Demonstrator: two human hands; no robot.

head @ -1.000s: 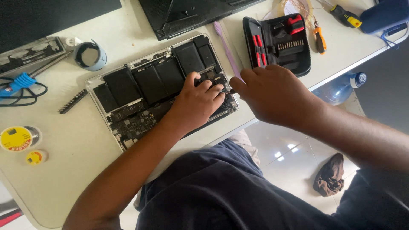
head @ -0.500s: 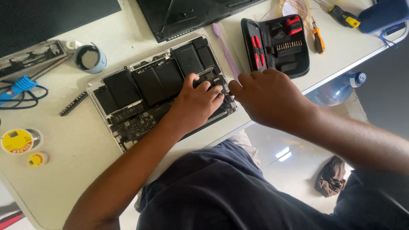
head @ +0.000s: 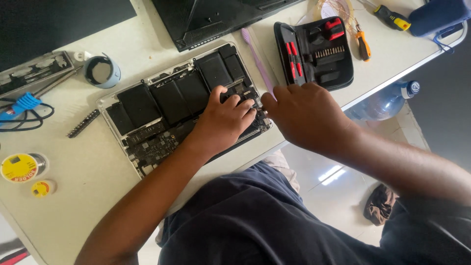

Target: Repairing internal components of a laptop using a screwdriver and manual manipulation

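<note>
An opened laptop [head: 162,105] lies bottom-up on the white table [head: 73,196], showing black battery cells and a circuit board. My left hand [head: 223,120] rests on its right end, fingers spread over the components and holding nothing. My right hand [head: 306,115] hovers at the laptop's right corner, fingers curled down close to the left fingertips. Whatever is under them is hidden. A purple brush [head: 255,54] lies just beyond my right hand.
An open black tool case [head: 314,54] with red-handled tools sits at the right, with screwdrivers [head: 390,17] behind it. A black cover [head: 216,17] lies at the back. A tape roll [head: 101,71], bit strip [head: 83,123] and yellow solder spool [head: 19,168] are on the left. A water bottle [head: 385,103] stands below the table edge.
Both hands stay at the laptop's right end. My right hand's fingers have edged a little closer to the left hand.
</note>
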